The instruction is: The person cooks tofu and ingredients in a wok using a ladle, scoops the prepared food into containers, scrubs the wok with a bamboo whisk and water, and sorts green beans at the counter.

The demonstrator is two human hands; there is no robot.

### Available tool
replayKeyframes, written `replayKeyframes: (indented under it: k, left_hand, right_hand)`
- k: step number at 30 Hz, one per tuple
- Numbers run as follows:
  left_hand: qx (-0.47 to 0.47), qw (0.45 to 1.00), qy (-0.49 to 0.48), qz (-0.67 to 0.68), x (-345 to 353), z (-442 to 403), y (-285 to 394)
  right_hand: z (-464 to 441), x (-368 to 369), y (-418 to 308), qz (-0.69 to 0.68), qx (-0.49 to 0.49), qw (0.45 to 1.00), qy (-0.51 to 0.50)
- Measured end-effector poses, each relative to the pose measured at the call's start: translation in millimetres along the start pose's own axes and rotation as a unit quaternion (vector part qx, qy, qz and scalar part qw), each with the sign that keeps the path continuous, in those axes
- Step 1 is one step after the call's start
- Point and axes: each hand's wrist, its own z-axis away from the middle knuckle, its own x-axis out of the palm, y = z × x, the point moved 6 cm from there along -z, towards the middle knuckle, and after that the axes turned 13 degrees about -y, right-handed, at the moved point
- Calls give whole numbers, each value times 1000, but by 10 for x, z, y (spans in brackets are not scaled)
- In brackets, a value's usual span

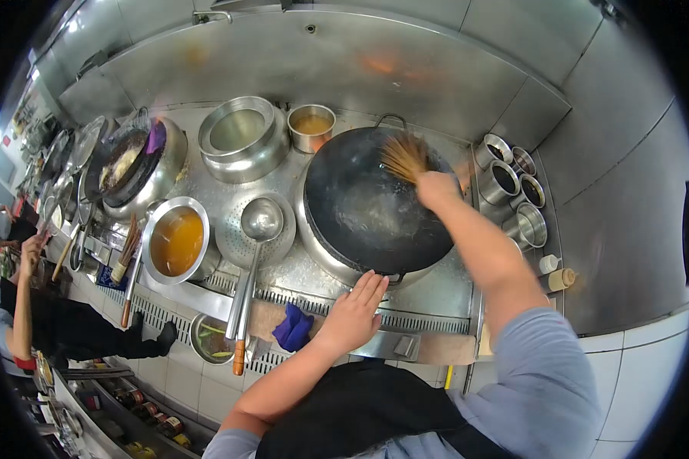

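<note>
A large black wok (375, 210) sits on the steel stove, its inside wet and shiny. My right hand (438, 190) is closed round a bamboo brush (406, 157), whose bristles touch the wok's upper right side. At the wok's near rim, by its small handle, rests my left hand (354, 312), fingers stretched out and holding nothing. A blue cloth (293, 328) lies left of that hand. Beside the wok, a ladle (262, 220) rests on a perforated strainer (237, 237), both handles pointing toward me.
Left of the strainer stands a bowl of orange liquid (177, 243). Behind are a large steel pot (237, 138) and a small pot (311, 128). Several seasoning containers (501, 181) line the right side. A co-worker's arm (24, 291) is at far left, near another wok (122, 164).
</note>
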Motion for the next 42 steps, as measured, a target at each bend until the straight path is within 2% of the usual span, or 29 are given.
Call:
replayKeyframes:
  k: [1, 2, 3, 4, 5, 7, 8, 9, 11, 13, 15, 17, 19, 21, 25, 26, 28, 30, 31, 32, 33, 35, 37, 38, 39, 40, 42]
  left_hand:
    - [0, 1000, 0, -5, -17, -23, 1]
    - [-8, 1000, -3, 0, -18, -31, -1]
    - [-15, 1000, -9, 7, -2, -20, 4]
    - [-13, 1000, -15, 6, 17, -9, 22]
    - [-12, 1000, -12, 7, 19, -5, 34]
    - [-9, 1000, 1, 6, -8, -16, 18]
    - [-9, 1000, 3, 3, -14, -10, 11]
    - [-9, 1000, 6, -7, -19, -4, 15]
    - [-5, 1000, -2, -15, 1, 15, 84]
    - [-18, 1000, -13, 3, -49, -33, 62]
    - [-14, 1000, -19, -6, -51, -51, 66]
    - [-14, 999, -32, -5, -57, -44, 80]
    - [-9, 1000, -22, -9, -40, -66, 80]
    - [-3, 1000, -14, -9, -38, -45, 72]
    - [-20, 1000, -15, 15, -43, -38, 73]
    - [-14, 1000, -6, 15, -22, -34, 73]
    - [-14, 1000, -2, 25, -9, -24, 104]
    - [-21, 999, 7, 26, 31, -38, 93]
    - [-18, 999, 15, 23, 44, -46, 93]
    - [-29, 999, 27, 17, 35, -40, 78]
    - [-30, 999, 29, 17, 22, -39, 45]
    - [-51, 998, 11, 20, 12, -20, -46]
    - [-38, 999, 16, 20, -25, -4, -50]
    - [-33, 999, 14, 21, -19, -10, -53]
    - [-32, 999, 14, 23, -7, -6, -58]
    - [-33, 999, 18, 21, 7, 0, -57]
    - [-38, 999, 25, 30, 4, 10, -54]
  right_hand:
    - [-60, -10, -204, -77, 26, 995, -59]
    - [-94, 48, -453, -157, 7, 987, -18]
    - [47, -11, -736, -141, -26, 988, -59]
    - [221, -51, -940, -167, -64, 983, -33]
    - [411, -24, -1050, -125, -95, 986, -64]
    - [1023, -63, -1077, -61, -216, 974, -33]
    - [1246, 36, -997, -23, -244, 969, -31]
    - [1208, 42, -832, -21, -245, 969, -28]
    - [1037, 221, -431, 79, -137, 983, -94]
    - [315, 112, -85, 5, -47, 999, -18]
    - [-150, -40, -100, -77, -10, 996, -37]
    - [-205, 55, -487, -181, -41, 982, -23]
    - [205, -17, -833, -199, -98, 975, -23]
    - [670, -33, -929, -129, -182, 970, -95]
    - [1440, -298, -471, 16, -275, 940, -202]
    - [1377, -314, -516, 19, -283, 937, -202]
    - [1205, -422, -566, -4, -317, 941, -118]
    - [577, -328, -897, -81, -227, 964, -108]
    - [155, -221, -947, -198, -158, 961, -110]
    - [148, -355, -928, -306, -127, 942, -57]
    - [172, -355, -970, -305, -128, 942, -57]
    - [344, -309, -1086, -295, -140, 944, -44]
    - [802, -185, -1042, -189, -241, 949, -71]
    - [1146, -228, -900, -129, -262, 953, -78]
    - [1357, -263, -773, -59, -271, 948, -158]
    - [1476, -255, -596, 9, -232, 950, -211]
    - [1277, -155, -286, 136, -177, 947, -233]
